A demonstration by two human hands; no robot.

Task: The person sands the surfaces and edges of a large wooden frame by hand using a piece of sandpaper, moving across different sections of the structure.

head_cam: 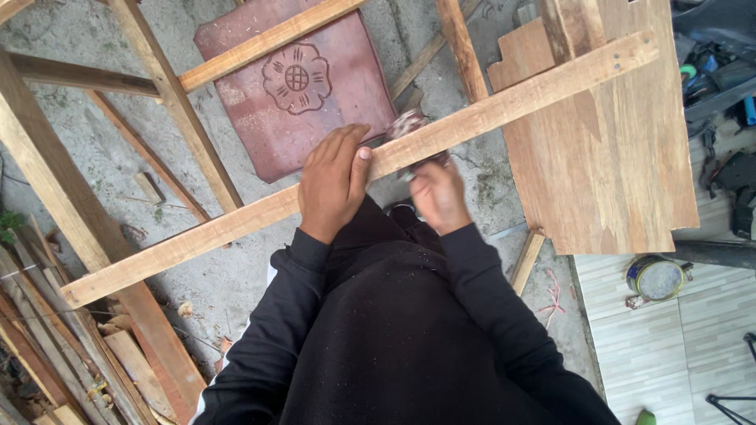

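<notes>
Pale rough wooden rail, left hand flat on it, right hand fingers gripping sandpaper

The ground is rough grey concrete, dusty and scattered with wood scraps and shavings. At lower right it gives way to pale tiled floor — long light tiles with thin joints. A dark red carved panel with a flower motif lies flat on the concrete. To the right rests a broad plywood board, its edge cut in steps. Offcuts and slats pile up at lower left. A round tin sits on the tiles — dark tools clutter the right edge. Daylight is even and soft.
</notes>
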